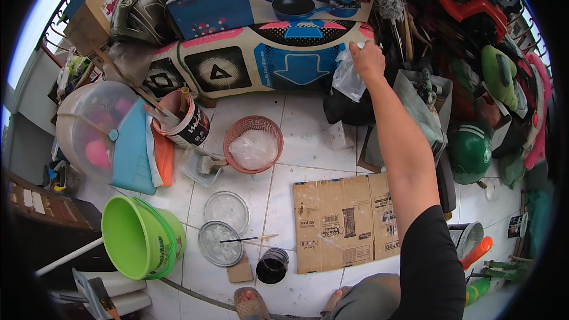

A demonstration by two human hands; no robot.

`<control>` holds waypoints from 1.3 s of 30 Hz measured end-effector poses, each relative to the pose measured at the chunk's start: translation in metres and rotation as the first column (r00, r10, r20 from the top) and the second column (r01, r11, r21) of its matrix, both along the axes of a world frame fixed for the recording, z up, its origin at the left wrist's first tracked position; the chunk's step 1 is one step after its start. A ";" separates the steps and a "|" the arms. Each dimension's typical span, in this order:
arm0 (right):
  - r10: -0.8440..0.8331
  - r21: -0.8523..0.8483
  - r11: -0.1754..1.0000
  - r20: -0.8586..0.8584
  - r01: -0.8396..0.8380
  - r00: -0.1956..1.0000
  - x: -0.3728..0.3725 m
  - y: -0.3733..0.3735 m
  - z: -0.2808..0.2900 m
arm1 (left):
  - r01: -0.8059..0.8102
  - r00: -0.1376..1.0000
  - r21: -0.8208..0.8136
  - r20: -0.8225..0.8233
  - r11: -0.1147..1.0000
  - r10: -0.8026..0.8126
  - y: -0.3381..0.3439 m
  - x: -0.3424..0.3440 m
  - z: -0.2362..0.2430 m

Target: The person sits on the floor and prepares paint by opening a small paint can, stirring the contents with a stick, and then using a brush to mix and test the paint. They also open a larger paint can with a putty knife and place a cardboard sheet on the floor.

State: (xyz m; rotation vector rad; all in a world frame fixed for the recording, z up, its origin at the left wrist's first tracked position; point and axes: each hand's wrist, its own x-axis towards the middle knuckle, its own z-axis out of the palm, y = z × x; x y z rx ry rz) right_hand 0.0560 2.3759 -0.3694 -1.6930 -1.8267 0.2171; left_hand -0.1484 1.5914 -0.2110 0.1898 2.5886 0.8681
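One bag [348, 77] in right grip [368, 60], basket [252, 122] holding clear plastic [255, 149]

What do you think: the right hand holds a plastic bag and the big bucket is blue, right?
Not quite: the big bucket is green, not blue, as the head view shows. The right hand does hold a plastic bag.

Bag [348, 80] is clear-wht, bucket [127, 237] lime-grn, basket [253, 121] pinkish-brn.
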 end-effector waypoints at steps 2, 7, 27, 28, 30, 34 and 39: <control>0.028 0.118 0.993 0.010 -0.029 1.000 0.004 0.008 0.028 | 0.035 0.998 0.002 0.048 0.999 -0.035 -0.010 -0.011 -0.009; 0.090 0.388 0.916 0.054 -0.104 0.994 0.000 -0.020 0.139 | 0.056 0.990 0.056 0.123 0.997 -0.062 0.005 -0.014 -0.011; 0.583 -0.114 0.774 -0.255 -0.623 0.771 -0.087 -0.312 0.005 | 0.203 0.827 0.400 0.419 0.894 -0.375 0.122 -0.006 -0.026; 0.594 -0.116 0.766 -0.249 -0.633 0.765 -0.090 -0.320 -0.002 | 0.233 0.806 0.392 0.435 0.890 -0.402 0.128 -0.006 -0.027; 0.633 -0.135 0.732 -0.231 -0.668 0.739 -0.089 -0.326 -0.018 | 0.240 0.799 0.386 0.443 0.891 -0.407 0.141 -0.005 -0.033; 0.767 -0.288 0.540 -0.219 -0.791 0.604 -0.108 -0.350 -0.008 | 0.216 0.814 0.371 0.443 0.903 -0.377 0.131 -0.013 -0.043; 0.767 -0.429 0.540 -0.104 -0.724 0.634 -0.070 -0.306 0.033 | 0.196 0.837 0.379 0.416 0.904 -0.356 0.129 -0.018 -0.044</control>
